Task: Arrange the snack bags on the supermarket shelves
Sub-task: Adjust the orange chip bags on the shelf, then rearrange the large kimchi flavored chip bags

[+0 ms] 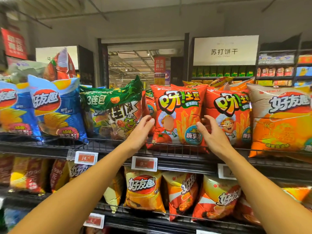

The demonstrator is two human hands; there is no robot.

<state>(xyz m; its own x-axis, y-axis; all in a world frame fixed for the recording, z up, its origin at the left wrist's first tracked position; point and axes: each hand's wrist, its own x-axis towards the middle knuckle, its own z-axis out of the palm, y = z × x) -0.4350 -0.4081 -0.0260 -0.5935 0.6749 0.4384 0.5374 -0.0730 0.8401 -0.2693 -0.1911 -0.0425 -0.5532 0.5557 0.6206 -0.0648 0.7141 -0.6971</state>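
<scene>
A red snack bag (pixel 179 105) with fries printed on it stands upright on the top wire shelf (pixel 108 146), in the middle. My left hand (pixel 142 129) is at its left edge and my right hand (pixel 211 132) at its right edge, fingers spread on both, close to or just touching the bag without gripping it. A second identical red bag (pixel 233 114) stands right beside it. A green multipack bag (pixel 113 107) leans to the left of it.
Blue bags (pixel 55 107) fill the shelf's left end and a big orange bag (pixel 283 122) its right end. Yellow and orange bags (pixel 143 190) line the lower shelf. Price tags (pixel 86 157) hang on the shelf front. More shelves stand behind.
</scene>
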